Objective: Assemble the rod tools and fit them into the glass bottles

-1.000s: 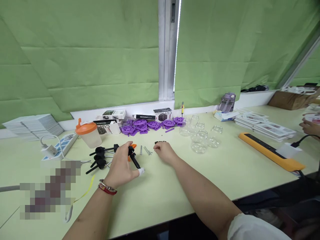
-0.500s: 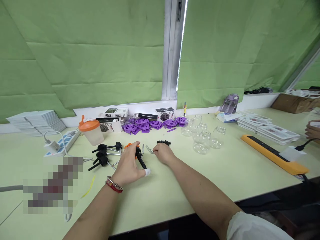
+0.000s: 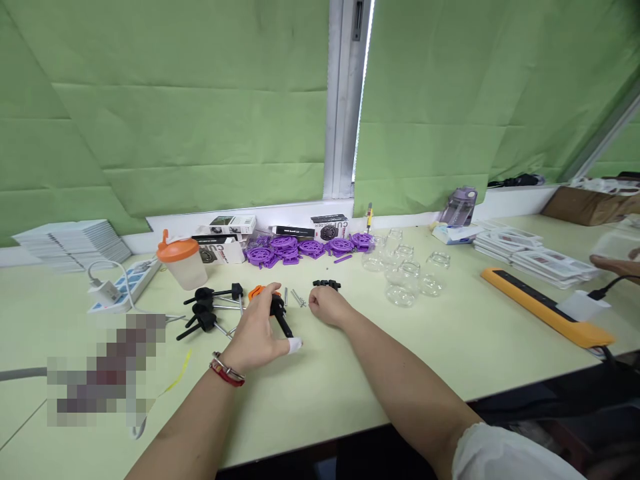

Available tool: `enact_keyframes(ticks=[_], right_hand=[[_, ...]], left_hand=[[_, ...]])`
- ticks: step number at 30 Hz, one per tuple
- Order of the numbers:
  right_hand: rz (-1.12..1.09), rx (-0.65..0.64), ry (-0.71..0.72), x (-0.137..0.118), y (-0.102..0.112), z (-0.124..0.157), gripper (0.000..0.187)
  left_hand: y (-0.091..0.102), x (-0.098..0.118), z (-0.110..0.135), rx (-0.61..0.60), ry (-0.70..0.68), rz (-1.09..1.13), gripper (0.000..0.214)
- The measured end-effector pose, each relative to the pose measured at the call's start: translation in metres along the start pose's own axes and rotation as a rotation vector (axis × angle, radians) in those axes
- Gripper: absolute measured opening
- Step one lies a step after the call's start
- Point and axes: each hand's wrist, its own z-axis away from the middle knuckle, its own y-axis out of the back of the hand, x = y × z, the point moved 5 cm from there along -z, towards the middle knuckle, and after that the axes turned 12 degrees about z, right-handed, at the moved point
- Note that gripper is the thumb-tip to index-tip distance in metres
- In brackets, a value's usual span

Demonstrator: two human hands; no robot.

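Observation:
My left hand curves around a black rod-like part, which spans between the fingers and the thumb; a white cover sits on the thumb tip. Behind these fingers lies an orange piece, partly hidden. My right hand is closed, its fingertips curled down beside several small metal screws. Whatever it may hold is hidden. Just beyond its knuckles are small black parts. Left of my left hand lie several black-knobbed pieces with metal rods.
Purple wheel-shaped parts line the back near printed boxes. Clear glass jars stand to the right, before white stacks and an orange power strip. An orange-lidded cup stands left. Another person's hand shows at far right.
My right hand has drawn slightly right, away from the screws, with its fingers curled in more. My left hand stays nearly still. The other person's hand at far right has moved.

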Motion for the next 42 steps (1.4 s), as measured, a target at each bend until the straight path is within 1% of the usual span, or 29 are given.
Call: enact_keyframes(ticks=[2, 3, 4, 6, 8, 9, 12, 15, 18, 20, 22, 25, 27, 29, 32, 36, 42], right_hand=[[-0.062, 0.004, 0.004, -0.001, 0.006, 0.004, 0.008], [-0.132, 0.006, 0.007, -0.002, 0.009, 0.007, 0.008], [-0.236, 0.010, 0.012, -0.005, 0.013, 0.009, 0.008], [-0.525, 0.019, 0.040, -0.014, 0.021, 0.016, 0.006], [-0.788, 0.013, 0.099, -0.026, 0.027, 0.022, 0.010], [-0.857, -0.008, 0.133, -0.032, 0.029, 0.024, 0.013], [-0.927, -0.116, 0.204, -0.046, 0.026, 0.031, 0.017], [-0.934, -0.184, 0.231, -0.050, 0.021, 0.034, 0.018], [-0.887, -0.194, 0.256, -0.052, 0.021, 0.036, 0.016], [-0.782, -0.171, 0.309, -0.055, 0.024, 0.039, 0.014], [-0.620, -0.105, 0.406, -0.060, 0.031, 0.042, 0.013], [-0.375, 0.035, 0.567, -0.068, 0.042, 0.047, 0.015], [-0.261, 0.106, 0.639, -0.071, 0.047, 0.049, 0.014], [-0.181, 0.150, 0.682, -0.072, 0.050, 0.050, 0.012], [-0.094, 0.172, 0.724, -0.071, 0.052, 0.052, 0.010], [-0.003, 0.180, 0.765, -0.073, 0.050, 0.054, 0.009], [0.033, 0.183, 0.808, -0.077, 0.046, 0.055, 0.012]], left_hand=[[-0.001, 0.001, 0.001, -0.002, -0.004, 0.011, 0.096], [-0.001, 0.001, 0.001, -0.006, -0.004, 0.018, 0.095], [-0.001, 0.001, 0.001, -0.011, -0.002, 0.026, 0.095], [-0.002, -0.001, 0.001, -0.024, 0.005, 0.046, 0.094], [-0.001, -0.001, 0.001, -0.032, 0.004, 0.071, 0.094], [0.000, -0.002, 0.001, -0.036, 0.001, 0.082, 0.094], [0.001, -0.002, 0.001, -0.041, -0.005, 0.102, 0.093], [0.002, -0.003, 0.001, -0.048, -0.004, 0.107, 0.093], [0.001, -0.004, 0.001, -0.069, -0.005, 0.127, 0.094], [-0.001, -0.006, 0.001, -0.090, -0.008, 0.152, 0.095], [-0.001, -0.007, 0.002, -0.116, -0.003, 0.172, 0.096], [-0.002, -0.007, 0.002, -0.159, 0.009, 0.206, 0.095], [-0.002, -0.005, 0.002, -0.187, 0.016, 0.243, 0.093], [-0.003, -0.003, 0.002, -0.209, 0.032, 0.271, 0.091], [-0.003, -0.003, 0.002, -0.241, 0.067, 0.286, 0.091], [-0.005, 0.000, 0.003, -0.313, 0.082, 0.311, 0.091], [-0.007, 0.007, 0.005, -0.388, 0.098, 0.301, 0.090]])
